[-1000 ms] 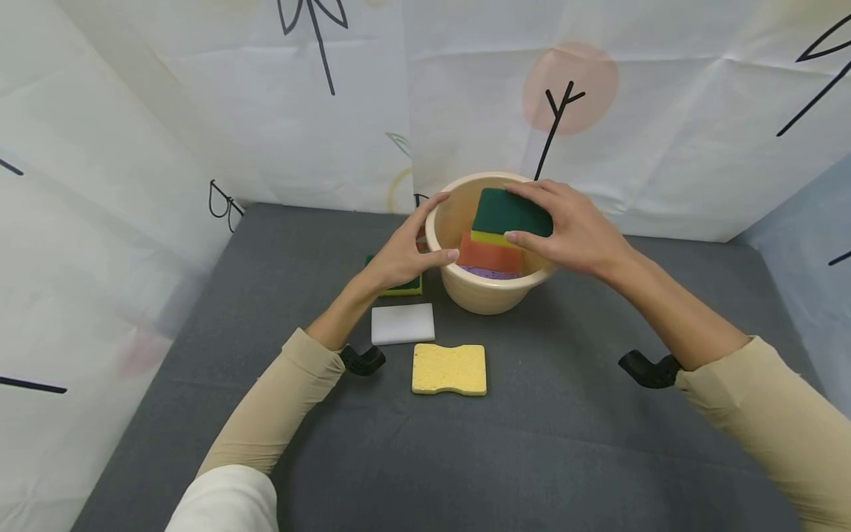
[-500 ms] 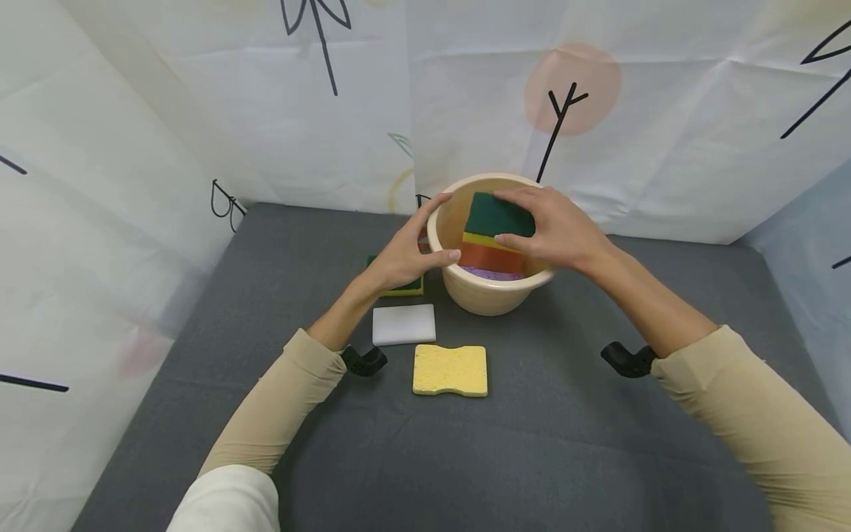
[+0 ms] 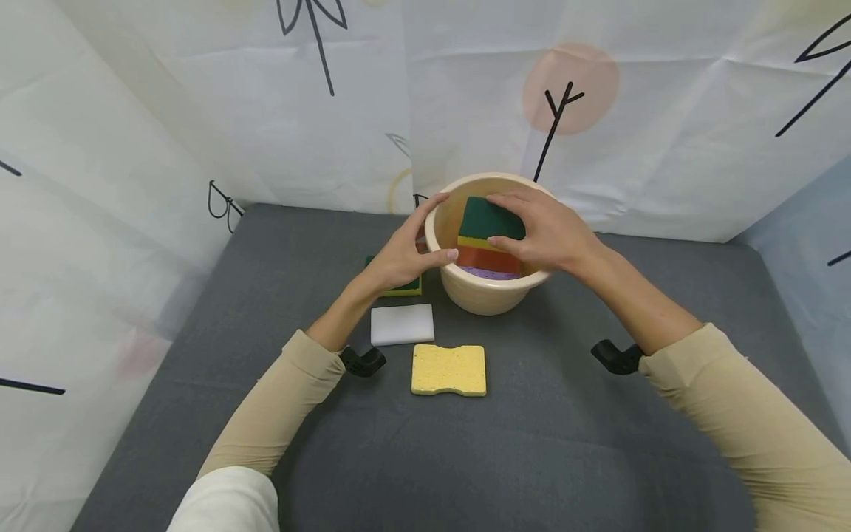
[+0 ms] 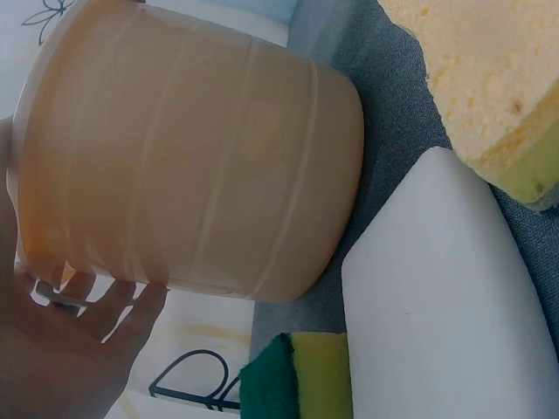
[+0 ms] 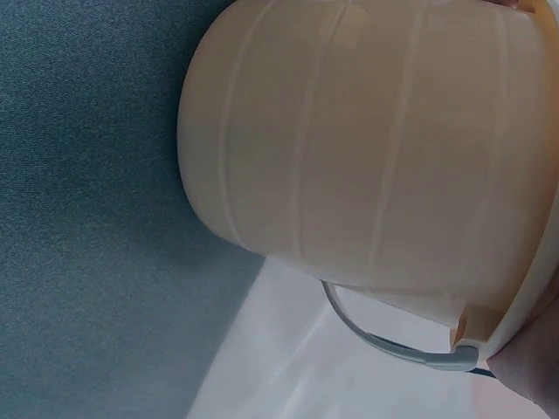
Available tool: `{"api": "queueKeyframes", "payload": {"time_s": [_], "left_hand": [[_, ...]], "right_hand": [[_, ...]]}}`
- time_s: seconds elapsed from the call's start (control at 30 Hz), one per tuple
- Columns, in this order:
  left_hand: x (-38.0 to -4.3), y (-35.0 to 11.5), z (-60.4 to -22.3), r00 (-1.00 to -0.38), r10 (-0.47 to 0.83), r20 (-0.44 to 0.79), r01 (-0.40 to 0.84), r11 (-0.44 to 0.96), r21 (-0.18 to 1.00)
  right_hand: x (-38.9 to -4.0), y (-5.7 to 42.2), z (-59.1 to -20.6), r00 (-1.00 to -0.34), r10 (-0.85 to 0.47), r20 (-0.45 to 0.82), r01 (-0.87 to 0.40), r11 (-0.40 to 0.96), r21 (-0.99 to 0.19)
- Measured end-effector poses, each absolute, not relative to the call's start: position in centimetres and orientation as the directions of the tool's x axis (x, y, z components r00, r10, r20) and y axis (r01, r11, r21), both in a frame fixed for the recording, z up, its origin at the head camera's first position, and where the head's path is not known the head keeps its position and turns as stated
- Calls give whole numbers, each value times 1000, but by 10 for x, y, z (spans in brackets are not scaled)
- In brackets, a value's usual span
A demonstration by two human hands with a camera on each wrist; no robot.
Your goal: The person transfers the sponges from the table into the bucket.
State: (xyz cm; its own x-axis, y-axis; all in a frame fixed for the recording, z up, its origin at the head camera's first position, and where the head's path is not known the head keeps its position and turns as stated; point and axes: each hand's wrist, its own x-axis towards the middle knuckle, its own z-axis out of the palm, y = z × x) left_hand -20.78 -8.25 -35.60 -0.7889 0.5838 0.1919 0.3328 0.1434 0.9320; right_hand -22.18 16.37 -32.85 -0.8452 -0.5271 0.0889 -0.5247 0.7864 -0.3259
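Observation:
A cream bucket [image 3: 484,299] with a grey handle [image 5: 419,355] stands at the back of the dark table. My left hand [image 3: 405,255] grips its left rim, thumb over the edge and fingers round the outside. Inside the bucket, my right hand [image 3: 548,229] pinches a green-and-yellow scouring sponge [image 3: 490,219] between thumb and fingers. Just below that sponge are an orange sponge [image 3: 488,258] and a purple sponge [image 3: 490,273]. The wrist views show the bucket's ribbed outer wall; the right hand's fingers are mostly hidden there.
In front of the bucket lie a white sponge [image 3: 402,324] and a yellow notched sponge [image 3: 449,370]. Another green-and-yellow scouring sponge [image 3: 402,290] sits partly behind my left wrist. A white patterned cloth [image 3: 465,89] hangs right behind the table [image 3: 518,458].
My right hand has moved left and slightly down into the bucket with the scouring sponge, closer over the orange one. My left hand has stayed on the rim.

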Motion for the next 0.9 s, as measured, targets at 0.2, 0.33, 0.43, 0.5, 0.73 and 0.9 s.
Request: {"api": "queueKeyframes", "payload": {"time_s": [0.2, 0.33, 0.43, 0.5, 0.73, 0.9], "left_hand": [[-209, -82, -355, -789, 586, 184, 319, 136, 938], [-210, -83, -355, -789, 586, 182, 339, 169, 925], [-213, -87, -359, -788, 586, 191, 384, 224, 896], [-218, -91, -367, -786, 585, 201, 416, 260, 871], [-229, -111, -392, -816, 541, 202, 439, 354, 826], [-229, -132, -400, -832, 505, 228, 463, 408, 787]], "right_hand": [[-221, 165, -329, -826, -546, 141, -561, 768, -309], [-219, 167, -330, -825, -531, 192, -563, 751, -345], [-219, 168, -331, -822, -515, 244, -569, 734, -370], [-218, 169, -331, -823, -494, 280, -568, 731, -378], [-210, 188, -330, -834, -355, 422, -530, 730, -432], [-201, 203, -331, -873, -269, 406, -467, 703, -536]]}}
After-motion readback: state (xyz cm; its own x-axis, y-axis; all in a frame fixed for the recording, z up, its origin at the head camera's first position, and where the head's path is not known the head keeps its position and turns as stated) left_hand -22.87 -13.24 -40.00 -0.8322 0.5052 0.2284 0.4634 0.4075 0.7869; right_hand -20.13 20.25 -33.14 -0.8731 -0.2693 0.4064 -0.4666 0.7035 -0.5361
